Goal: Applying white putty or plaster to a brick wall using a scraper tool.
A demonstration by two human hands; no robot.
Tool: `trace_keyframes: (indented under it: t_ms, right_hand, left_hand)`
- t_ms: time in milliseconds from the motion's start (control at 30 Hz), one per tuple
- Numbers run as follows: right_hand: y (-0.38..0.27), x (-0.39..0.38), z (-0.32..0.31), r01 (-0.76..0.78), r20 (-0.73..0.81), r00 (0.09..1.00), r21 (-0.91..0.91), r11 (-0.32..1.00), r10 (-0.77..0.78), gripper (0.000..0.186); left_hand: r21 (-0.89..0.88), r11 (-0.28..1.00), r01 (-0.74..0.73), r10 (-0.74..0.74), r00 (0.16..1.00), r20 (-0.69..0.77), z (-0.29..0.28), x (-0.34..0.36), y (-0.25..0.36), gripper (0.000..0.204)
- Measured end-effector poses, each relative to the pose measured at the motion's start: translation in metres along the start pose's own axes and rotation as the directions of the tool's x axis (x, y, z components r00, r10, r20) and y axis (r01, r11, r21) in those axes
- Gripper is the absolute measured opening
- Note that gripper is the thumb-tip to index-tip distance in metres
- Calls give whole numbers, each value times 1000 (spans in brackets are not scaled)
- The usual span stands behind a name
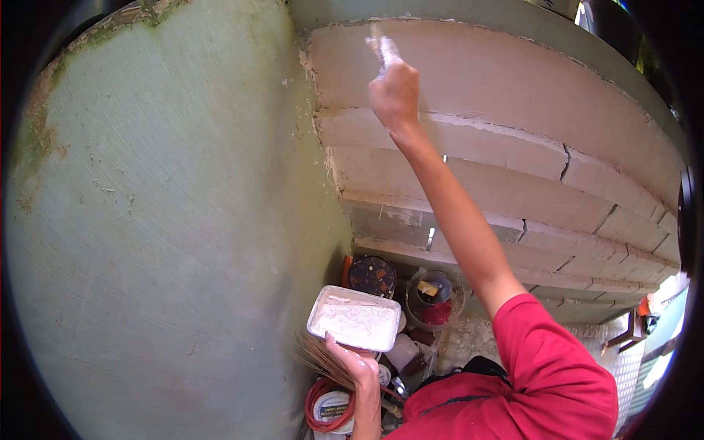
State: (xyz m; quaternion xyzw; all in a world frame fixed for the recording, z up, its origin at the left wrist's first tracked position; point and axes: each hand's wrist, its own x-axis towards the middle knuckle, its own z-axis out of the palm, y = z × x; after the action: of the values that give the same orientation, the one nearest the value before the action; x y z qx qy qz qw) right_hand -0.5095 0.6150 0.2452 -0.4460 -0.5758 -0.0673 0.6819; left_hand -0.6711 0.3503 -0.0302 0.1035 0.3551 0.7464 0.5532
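Observation:
In my left hand (pixel 356 364) is a white rectangular tub (pixel 317 331) of thick, pale pink paint-like paste. The thumb lies at its near wall, and the rest of the fingers are hidden under it. My right arm stretches up to the block wall (pixel 469 70), close to its top left. There my right hand (pixel 396 84) is closed on a small, paint-smeared brush-like tool (pixel 376 35), with its tip against the pink upper course. Whitish smears cover the fingers, and the tool's exact shape is blurred.
On the left rises a green-grey plastered wall (pixel 176 220). Below the tub stand a dark speckled round container (pixel 372 276), a clear basin (pixel 456 302) with small items, a bundle of thin sticks (pixel 323 363) and a coiled red hose (pixel 312 411). A wooden stool (pixel 629 334) is far right.

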Motion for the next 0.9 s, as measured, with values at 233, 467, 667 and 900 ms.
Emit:
trace_keyframes:
  t_ms: [233, 467, 667, 900]
  right_hand:
    - [44, -11, 103, 172, -362, 888, -312, 934, -284, 43]
    - [21, -34, 152, -76, 97, 991, -125, 989, 88, 29]
    - [29, -32, 124, 33, -85, 996, 17, 999, -32, 50]
    - [49, -48, 38, -1, -271, 962, -90, 996, -24, 64]
  left_hand:
    - [-20, 1000, -8, 8, 1000, -14, -1, 3, 3, 62]
    - [-11, 1000, 1, -1, 1000, -11, -6, 4, 8, 63]
    - [-12, 1000, -24, 24, 1000, -18, -20, 8, 1, 65]
    - [-9, 999, -32, 32, 999, -32, -28, 6, 3, 67]
